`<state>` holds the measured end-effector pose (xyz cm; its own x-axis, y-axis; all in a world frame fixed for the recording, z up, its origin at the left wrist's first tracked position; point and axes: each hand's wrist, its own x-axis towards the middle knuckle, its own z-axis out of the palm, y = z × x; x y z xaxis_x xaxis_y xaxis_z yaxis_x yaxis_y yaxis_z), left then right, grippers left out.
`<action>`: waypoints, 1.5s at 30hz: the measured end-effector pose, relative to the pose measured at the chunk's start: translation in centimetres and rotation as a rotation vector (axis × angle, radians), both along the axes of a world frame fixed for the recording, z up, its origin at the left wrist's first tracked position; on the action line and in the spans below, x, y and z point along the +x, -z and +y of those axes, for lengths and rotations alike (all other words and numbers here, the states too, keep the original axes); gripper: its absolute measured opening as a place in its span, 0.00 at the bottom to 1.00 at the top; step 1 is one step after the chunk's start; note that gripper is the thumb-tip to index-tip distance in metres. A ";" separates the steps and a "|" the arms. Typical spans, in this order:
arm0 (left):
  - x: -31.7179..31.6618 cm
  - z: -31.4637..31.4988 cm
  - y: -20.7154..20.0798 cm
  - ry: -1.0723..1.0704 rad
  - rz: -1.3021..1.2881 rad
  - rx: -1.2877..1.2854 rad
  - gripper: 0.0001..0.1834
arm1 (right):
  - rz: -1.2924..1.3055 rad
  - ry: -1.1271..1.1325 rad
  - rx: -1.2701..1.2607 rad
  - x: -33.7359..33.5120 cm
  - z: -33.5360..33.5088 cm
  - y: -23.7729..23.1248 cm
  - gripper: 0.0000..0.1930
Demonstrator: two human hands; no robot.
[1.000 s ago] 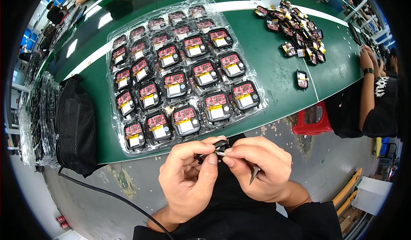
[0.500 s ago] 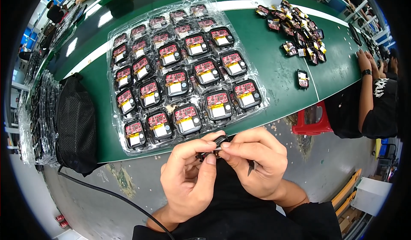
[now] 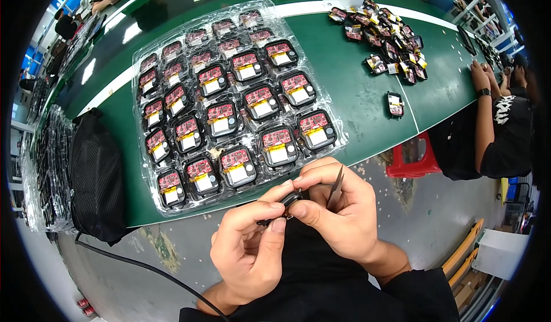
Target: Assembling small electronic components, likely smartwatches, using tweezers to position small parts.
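Looking down, we find a small black case (image 3: pixel 292 200) between the left hand (image 3: pixel 249 247) and the right hand (image 3: pixel 343 214), pinched by both, the right also gripping a pointed tool (image 3: pixel 336 189).

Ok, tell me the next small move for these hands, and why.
Probably press the small black part gently with the right hand, the left hand steadying it: both hands meet at the part, while the pointed tool tucked in the right hand points upward, away from it.
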<state>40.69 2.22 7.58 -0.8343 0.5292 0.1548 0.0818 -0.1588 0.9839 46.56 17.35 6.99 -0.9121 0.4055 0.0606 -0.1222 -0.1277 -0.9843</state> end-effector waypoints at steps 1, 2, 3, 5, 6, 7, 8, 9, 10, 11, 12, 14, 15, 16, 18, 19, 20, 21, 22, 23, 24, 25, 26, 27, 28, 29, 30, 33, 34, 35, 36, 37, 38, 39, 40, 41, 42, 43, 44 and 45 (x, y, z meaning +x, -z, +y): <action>0.0 0.0 0.0 0.002 -0.001 0.001 0.11 | -0.004 -0.008 0.006 0.1 0.2 -0.1 0.17; -0.1 0.1 -0.1 0.023 0.015 -0.009 0.11 | -0.009 -0.016 0.011 0.2 0.3 -0.1 0.17; -0.1 0.2 -0.1 0.048 0.030 -0.018 0.12 | -0.010 -0.011 0.012 0.2 0.3 -0.1 0.17; -0.1 0.4 0.0 0.055 0.049 -0.020 0.12 | 0.034 0.034 -0.097 0.2 0.1 0.2 0.13; -0.1 0.4 0.0 0.054 0.069 -0.024 0.12 | 0.035 0.036 -0.097 0.1 -0.1 0.2 0.13; 0.0 0.4 -0.1 0.056 0.070 -0.024 0.12 | 0.032 0.043 -0.142 0.1 -0.2 0.2 0.14; 0.2 0.4 -0.3 0.047 0.046 -0.041 0.12 | 0.029 0.050 -0.187 0.1 -0.4 0.2 0.14; 0.4 0.4 -0.5 0.037 0.023 -0.057 0.13 | 0.030 0.052 -0.186 0.0 -0.8 0.2 0.14; 0.6 0.5 -0.5 0.040 0.024 -0.056 0.13 | 0.060 0.083 -0.255 -0.2 -1.1 0.2 0.15; 0.7 0.6 -0.4 0.026 0.044 -0.045 0.12 | 0.091 0.114 -0.324 -0.2 -1.3 0.2 0.15; 0.8 0.7 -0.3 0.012 0.063 -0.035 0.12 | 0.092 0.117 -0.322 0.0 -1.3 0.2 0.15; 0.9 0.8 0.2 0.021 0.122 -0.026 0.11 | 0.013 0.079 -0.286 0.3 -1.1 0.0 0.14; 0.9 1.0 0.4 0.023 0.179 -0.019 0.11 | 0.013 0.083 -0.281 0.5 -0.6 -0.1 0.14; 0.8 1.3 0.5 0.028 0.178 -0.013 0.11 | -0.002 0.054 -0.167 0.7 0.0 -0.3 0.13; 0.5 1.9 0.3 -0.093 0.372 -0.013 0.06 | -0.020 0.035 -0.042 1.0 0.6 -0.6 0.12; 0.6 1.9 0.1 -0.079 0.371 -0.018 0.06 | -0.022 0.002 -0.117 1.1 0.7 -0.6 0.11; 0.6 1.9 -0.1 -0.070 0.369 -0.004 0.06 | -0.024 -0.032 -0.191 1.3 0.8 -0.7 0.11; 0.7 1.8 -0.1 -0.038 0.382 -0.013 0.07 | -0.018 -0.058 -0.150 1.7 1.1 -0.2 0.11; 0.8 1.9 -0.2 -0.006 0.394 -0.023 0.07 | -0.020 -0.052 -0.141 1.9 1.2 -0.4 0.11; 1.0 2.1 -0.1 -0.005 0.401 -0.007 0.09 | 0.003 -0.033 -0.075 2.1 1.3 -0.6 0.11; 1.0 2.2 0.0 -0.001 0.400 0.002 0.09 | 0.026 -0.014 -0.010 2.2 1.5 -0.8 0.10; 0.9 2.4 0.2 0.032 0.420 0.003 0.11 | 0.019 -0.013 0.044 2.4 1.8 -1.2 0.10; 0.8 2.4 0.3 0.064 0.441 0.002 0.13 | 0.019 -0.010 0.051 2.5 2.2 -1.2 0.10; 0.8 2.4 0.3 0.091 0.449 -0.007 0.19 | 0.015 0.001 0.069 2.6 2.8 -1.0 0.10; 0.8 2.4 0.7 0.105 0.448 0.032 0.24 | 0.013 0.012 0.087 2.7 3.4 -0.9 0.10; 0.9 2.3 1.1 0.077 0.442 0.063 0.25 | 0.004 0.099 0.039 2.6 4.0 -0.9 0.09; 1.1 2.3 1.4 0.053 0.432 0.097 0.25 | 0.096 0.270 -0.032 1.7 4.2 -0.8 0.09; 1.1 2.0 0.2 0.004 0.469 0.071 0.26 | -0.237 0.436 0.476 1.2 8.6 -0.5 0.11; 1.1 1.9 0.6 0.005 0.472 0.074 0.26 | -0.353 0.435 0.586 0.6 9.4 -0.8 0.11; 1.2 1.7 1.2 0.070 0.438 0.067 0.25 | -0.395 0.487 0.639 -0.1 9.6 -0.8 0.11; 1.3 1.5 1.5 0.132 0.404 0.057 0.24 | -0.392 0.486 0.639 -0.7 9.8 -0.4 0.11; 1.5 1.6 1.6 0.135 0.397 0.053 0.22 | -0.342 0.509 0.627 -1.2 9.9 0.0 0.10; 1.6 1.7 1.5 0.145 0.379 0.051 0.21 | -0.293 0.533 0.614 -1.6 10.1 0.5 0.09; 1.7 1.8 1.5 0.154 0.371 0.035 0.21 | -0.315 0.545 0.662 -1.9 10.4 0.8 0.08; 1.7 1.9 1.4 0.163 0.364 0.020 0.21 | -0.315 0.548 0.663 -2.2 10.5 0.7 0.08; 1.8 2.0 1.4 0.166 0.364 0.023 0.21 | -0.369 0.527 0.803 -2.4 10.5 0.4 0.08; 1.8 2.1 1.4 0.167 0.354 0.020 0.20 | -0.421 0.500 0.940 -2.5 10.6 0.4 0.09; 1.8 2.1 1.5 0.168 0.344 0.016 0.20 | -0.332 0.504 1.020 -2.6 10.9 1.2 0.09; 1.8 2.1 1.5 0.169 0.344 0.017 0.20 | -0.332 0.504 1.020 -2.5 10.9 1.2 0.09; 1.8 2.1 1.6 0.169 0.347 0.007 0.20 | -0.290 0.535 1.013 -2.3 10.9 1.2 0.09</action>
